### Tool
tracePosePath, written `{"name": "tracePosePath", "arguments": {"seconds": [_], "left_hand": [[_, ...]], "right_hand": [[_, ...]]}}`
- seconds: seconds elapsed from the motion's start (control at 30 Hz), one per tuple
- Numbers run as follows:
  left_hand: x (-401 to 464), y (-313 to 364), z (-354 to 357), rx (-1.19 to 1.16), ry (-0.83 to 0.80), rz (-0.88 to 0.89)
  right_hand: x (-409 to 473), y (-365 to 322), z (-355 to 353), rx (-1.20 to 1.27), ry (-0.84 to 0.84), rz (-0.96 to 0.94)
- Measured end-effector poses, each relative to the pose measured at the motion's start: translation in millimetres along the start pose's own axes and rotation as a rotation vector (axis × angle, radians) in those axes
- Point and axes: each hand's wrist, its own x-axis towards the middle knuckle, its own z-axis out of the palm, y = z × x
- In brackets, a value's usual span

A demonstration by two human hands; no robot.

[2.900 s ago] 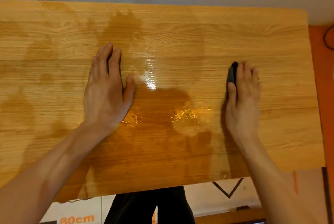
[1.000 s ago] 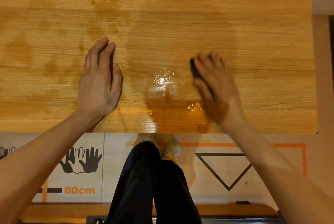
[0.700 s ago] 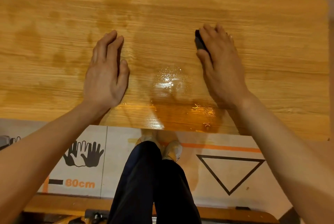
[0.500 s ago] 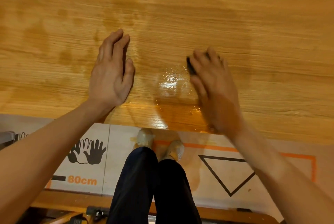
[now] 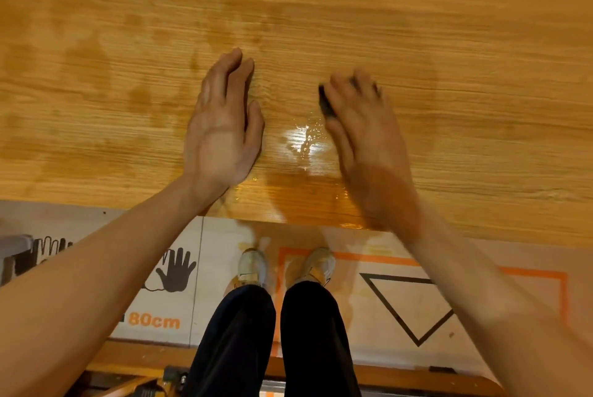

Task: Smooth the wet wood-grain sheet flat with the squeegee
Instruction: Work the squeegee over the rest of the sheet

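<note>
The wet wood-grain sheet (image 5: 449, 43) covers your tabletop (image 5: 545, 230). A shiny puddle (image 5: 305, 140) sits on it near the front edge. Your left hand (image 5: 221, 127) lies flat on the sheet, beside the puddle.

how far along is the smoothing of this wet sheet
Midway, it seems. The wood-grain sheet lies flat, with damp patches at left. In hand: the left hand presses it while the right hand works the squeegee. Left: the puddle between them.

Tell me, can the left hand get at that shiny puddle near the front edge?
Probably yes: the left hand lies flat on the sheet, the puddle just beside its thumb, nothing between them.
</note>
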Motion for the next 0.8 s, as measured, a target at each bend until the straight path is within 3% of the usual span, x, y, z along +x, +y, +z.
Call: {"name": "tracePosePath", "arguments": {"seconds": [0.1,0.17,0.37,0.6,0.7,0.8], "left_hand": [[1,0,1,0.008,-0.012,-0.027],[2,1,1,0.023,-0.02,-0.045],[2,1,1,0.024,-0.027,-0.051],[1,1,2,0.029,-0.014,-0.052],[3,-1,1,0.023,-0.012,-0.055],[2,-5,-2,-0.045,-0.032,-0.025]], "right_hand": [[-68,-15,-2,0.037,-0.119,-0.064],[-59,-13,-6,0.027,-0.153,-0.128],[62,-16,10,-0.022,-0.005,0.065],[-56,-50,22,-0.058,-0.047,-0.064],[-39,-44,17,-0.012,-0.115,-0.123],[-12,-17,3,-0.016,-0.083,-0.007]]}}
